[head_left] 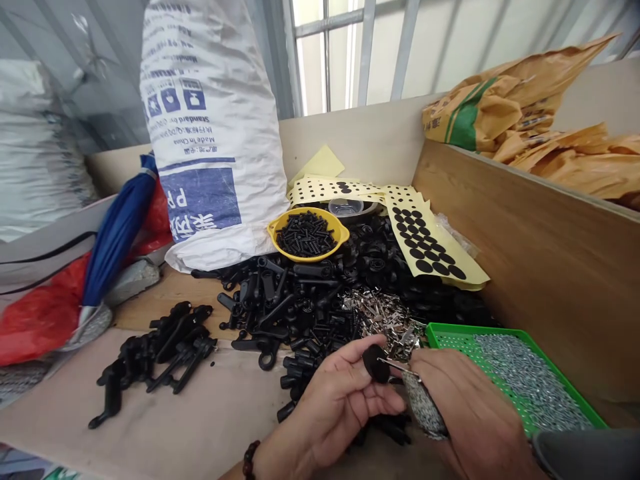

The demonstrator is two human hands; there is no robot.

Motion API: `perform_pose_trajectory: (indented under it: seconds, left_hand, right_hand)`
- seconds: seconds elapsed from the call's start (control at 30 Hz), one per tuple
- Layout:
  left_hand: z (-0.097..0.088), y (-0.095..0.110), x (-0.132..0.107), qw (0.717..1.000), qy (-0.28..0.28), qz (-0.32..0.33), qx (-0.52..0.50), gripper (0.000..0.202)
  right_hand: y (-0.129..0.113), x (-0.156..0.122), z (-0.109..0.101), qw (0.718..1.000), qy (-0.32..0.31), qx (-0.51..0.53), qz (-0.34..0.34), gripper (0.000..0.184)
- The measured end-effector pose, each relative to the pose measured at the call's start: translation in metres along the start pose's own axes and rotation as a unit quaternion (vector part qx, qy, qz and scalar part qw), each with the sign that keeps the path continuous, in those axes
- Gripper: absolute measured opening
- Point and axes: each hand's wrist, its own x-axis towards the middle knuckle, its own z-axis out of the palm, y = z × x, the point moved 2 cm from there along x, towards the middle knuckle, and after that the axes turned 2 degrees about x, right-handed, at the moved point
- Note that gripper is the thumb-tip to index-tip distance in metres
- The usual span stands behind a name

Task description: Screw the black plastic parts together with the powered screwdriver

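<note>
My left hand (343,400) pinches a small round black part (376,363) between thumb and fingers, its flat face turned to the right. In my right hand (470,407) is a thin metal-tipped tool (425,403) with a speckled grey wrapped handle. Its tip meets the face of the round part, or lies just in front of it; I cannot tell which. Behind both hands is a heap of small shiny metal pieces (383,320). Black plastic tubes (295,373) lie beside my left hand.
A green tray (525,333) of small screws stands at right, near a wooden partition (525,247). Behind lie black plastic arms (270,293), a yellow basket (283,250) of black screw-like pieces and sticker sheets (473,273). Left are assembled black parts (175,347) and a white sack (215,127).
</note>
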Motion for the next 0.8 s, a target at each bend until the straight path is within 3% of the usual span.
perform_pose_trajectory:
  seconds: [0.2,0.37,0.43,0.5,0.57,0.67,0.7,0.8]
  left_hand:
    - [-0.004,0.001,0.000,0.998,-0.025,-0.050,0.006,0.033]
    - [-0.003,0.003,-0.007,0.993,-0.076,-0.078,0.039,0.047]
    - [-0.001,0.005,-0.010,0.990,-0.082,-0.077,0.082,0.054]
    - [0.001,0.009,-0.012,0.978,-0.065,-0.029,0.194,0.052]
    - [0.002,0.015,-0.014,0.923,-0.022,0.067,0.379,0.037]
    - [0.007,0.022,-0.017,0.786,0.028,0.162,0.596,0.028]
    - [0.009,0.023,-0.017,0.761,0.036,0.165,0.626,0.029]
    - [0.013,0.023,-0.018,0.734,0.059,0.154,0.658,0.027]
  right_hand:
    - [0.001,-0.013,-0.001,0.999,-0.034,0.028,-0.025,0.029]
    - [-0.004,-0.004,-0.005,0.995,-0.054,-0.014,-0.086,0.027]
    - [-0.005,0.001,-0.005,0.994,-0.048,-0.027,-0.095,0.023]
    - [-0.006,0.004,-0.004,0.995,-0.043,-0.034,-0.081,0.023]
    - [-0.007,0.005,-0.004,0.996,-0.042,-0.043,-0.072,0.026]
    - [-0.010,0.005,-0.002,0.994,-0.050,-0.061,-0.072,0.029]
    - [-0.010,0.005,-0.002,0.994,-0.056,-0.068,-0.067,0.029]
    - [-0.011,0.004,0.001,0.992,-0.075,-0.084,-0.057,0.030]
